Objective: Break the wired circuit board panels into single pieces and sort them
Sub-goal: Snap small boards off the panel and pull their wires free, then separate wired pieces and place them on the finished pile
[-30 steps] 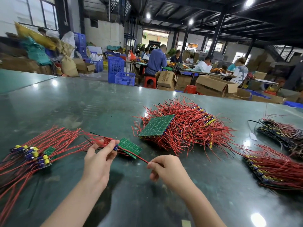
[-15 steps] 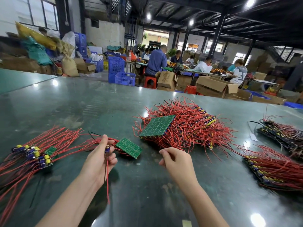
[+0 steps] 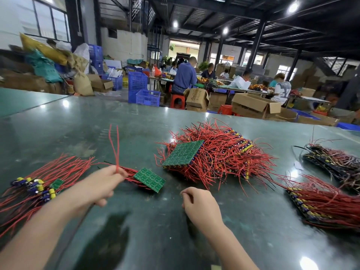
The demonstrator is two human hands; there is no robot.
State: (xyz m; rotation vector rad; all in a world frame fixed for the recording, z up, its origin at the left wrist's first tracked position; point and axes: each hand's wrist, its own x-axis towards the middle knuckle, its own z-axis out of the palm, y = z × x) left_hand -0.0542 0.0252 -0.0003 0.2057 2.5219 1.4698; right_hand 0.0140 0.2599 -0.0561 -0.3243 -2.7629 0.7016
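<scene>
My left hand (image 3: 101,184) grips a single wired piece, and its two red wires (image 3: 115,145) stick straight up from the fist. The piece's board is hidden inside the hand. Just right of that hand a small green panel (image 3: 149,179) lies flat on the table with red wires under it. My right hand (image 3: 200,205) hovers in front of the panel with curled fingers and holds nothing. A heap of wired panels (image 3: 218,152) sits behind, a green board (image 3: 184,152) lying on top. Separated single pieces (image 3: 37,188) with yellow and blue parts lie at the left.
The work surface is a glossy dark green table (image 3: 136,230). More stacks of wired panels lie at the right (image 3: 327,203) and far right (image 3: 335,162). Beyond the table, people sit among cardboard boxes (image 3: 255,106) and blue crates (image 3: 140,88).
My left hand has turned the gripped piece over, so its red wires now point up instead of hanging down. My right hand has drawn back slightly towards me. The small panel lies untouched.
</scene>
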